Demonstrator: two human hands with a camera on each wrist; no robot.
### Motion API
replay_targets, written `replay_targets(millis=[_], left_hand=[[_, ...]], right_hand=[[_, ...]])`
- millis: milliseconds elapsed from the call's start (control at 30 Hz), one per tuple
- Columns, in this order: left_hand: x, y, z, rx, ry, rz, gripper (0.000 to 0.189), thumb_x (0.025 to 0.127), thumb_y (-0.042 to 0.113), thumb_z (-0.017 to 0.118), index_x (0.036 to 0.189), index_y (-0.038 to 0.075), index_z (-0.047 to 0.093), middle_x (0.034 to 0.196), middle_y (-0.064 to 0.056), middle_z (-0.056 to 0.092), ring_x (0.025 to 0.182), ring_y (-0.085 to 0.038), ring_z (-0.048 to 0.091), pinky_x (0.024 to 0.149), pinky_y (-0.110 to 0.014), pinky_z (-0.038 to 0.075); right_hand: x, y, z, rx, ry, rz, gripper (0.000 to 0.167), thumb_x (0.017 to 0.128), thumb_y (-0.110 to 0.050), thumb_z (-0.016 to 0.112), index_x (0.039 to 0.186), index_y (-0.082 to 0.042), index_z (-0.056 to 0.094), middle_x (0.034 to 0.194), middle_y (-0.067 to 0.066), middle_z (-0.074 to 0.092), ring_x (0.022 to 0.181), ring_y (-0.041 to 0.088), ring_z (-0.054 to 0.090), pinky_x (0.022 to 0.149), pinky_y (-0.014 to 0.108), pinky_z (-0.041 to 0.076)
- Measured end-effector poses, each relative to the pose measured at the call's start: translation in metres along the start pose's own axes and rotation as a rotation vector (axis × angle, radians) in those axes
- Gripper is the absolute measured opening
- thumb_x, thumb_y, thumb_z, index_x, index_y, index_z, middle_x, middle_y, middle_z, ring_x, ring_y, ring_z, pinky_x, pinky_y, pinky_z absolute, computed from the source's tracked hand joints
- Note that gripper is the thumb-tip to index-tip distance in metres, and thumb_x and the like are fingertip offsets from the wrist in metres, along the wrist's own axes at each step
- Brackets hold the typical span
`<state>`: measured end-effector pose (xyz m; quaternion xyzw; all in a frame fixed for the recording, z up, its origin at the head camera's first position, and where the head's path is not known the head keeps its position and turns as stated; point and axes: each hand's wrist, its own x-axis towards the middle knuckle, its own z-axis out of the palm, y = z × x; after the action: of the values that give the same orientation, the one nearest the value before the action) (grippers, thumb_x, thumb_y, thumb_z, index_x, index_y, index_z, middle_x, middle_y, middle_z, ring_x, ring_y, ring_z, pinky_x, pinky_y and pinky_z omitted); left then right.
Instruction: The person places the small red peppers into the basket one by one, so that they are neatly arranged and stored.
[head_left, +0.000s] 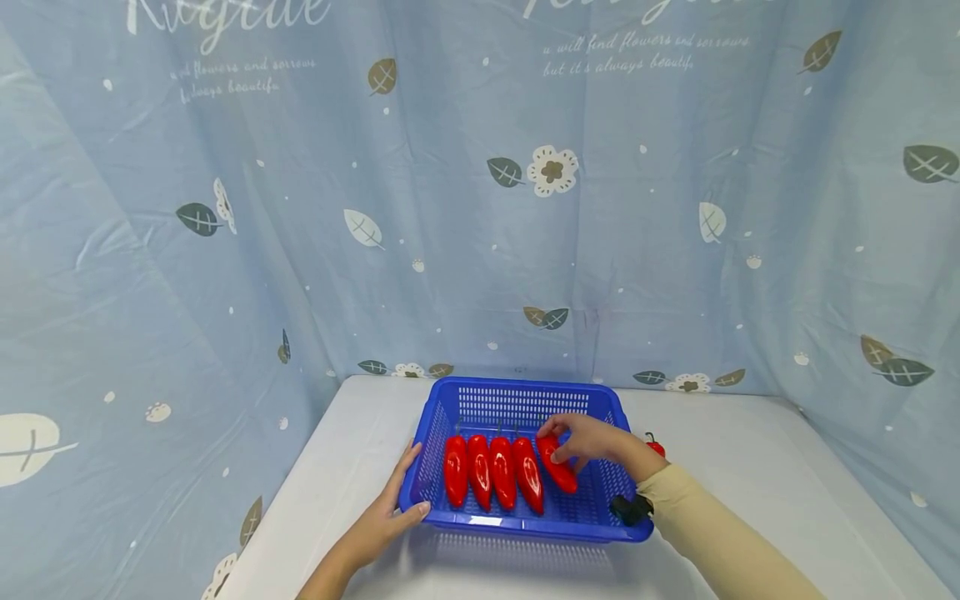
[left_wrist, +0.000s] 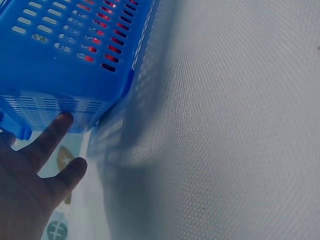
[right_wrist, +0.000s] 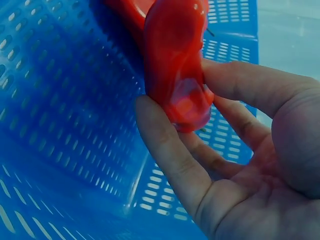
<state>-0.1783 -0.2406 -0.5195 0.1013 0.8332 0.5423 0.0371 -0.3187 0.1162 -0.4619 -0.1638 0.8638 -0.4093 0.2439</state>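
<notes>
A blue plastic basket [head_left: 517, 527] with slotted walls stands on the white table. Several glossy red peppers [head_left: 502, 473] lie side by side in it, stems toward the back. My right hand [head_left: 588, 439] reaches inside and pinches the rightmost red pepper [head_left: 557, 467] between thumb and fingers. In the right wrist view, this pepper [right_wrist: 175, 55] is held near one end, with the thumb on one side and a finger on the other. My left hand [head_left: 386, 517] rests against the basket's left front corner. Its fingers [left_wrist: 52, 135] are spread and straight beside the outer wall.
Another red pepper [head_left: 656, 448] sits right of the basket, partly hidden behind my right forearm. A small black device [head_left: 632, 510] is by the right cuff, over the basket's front right corner. A blue patterned curtain [head_left: 480, 250] surrounds the white table [head_left: 352, 433].
</notes>
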Motion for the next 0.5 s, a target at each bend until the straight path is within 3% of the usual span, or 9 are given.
replay_targets(millis=[500], left_hand=[[0.0011, -0.0041, 0.0, -0.003, 0.0, -0.018, 0.088, 0.095, 0.031, 0.064, 0.165, 0.031, 0.01, 0.171, -0.013, -0.003, 0.151, -0.053, 0.008, 0.108, -0.075, 0.026]], right_hand=[[0.0083, 0.0077, 0.0073, -0.002, -0.037, 0.046, 0.04, 0.084, 0.003, 0.077, 0.121, -0.009, 0.067, 0.121, 0.015, 0.058, 0.095, 0.028, 0.065, 0.069, 0.045, 0.063]])
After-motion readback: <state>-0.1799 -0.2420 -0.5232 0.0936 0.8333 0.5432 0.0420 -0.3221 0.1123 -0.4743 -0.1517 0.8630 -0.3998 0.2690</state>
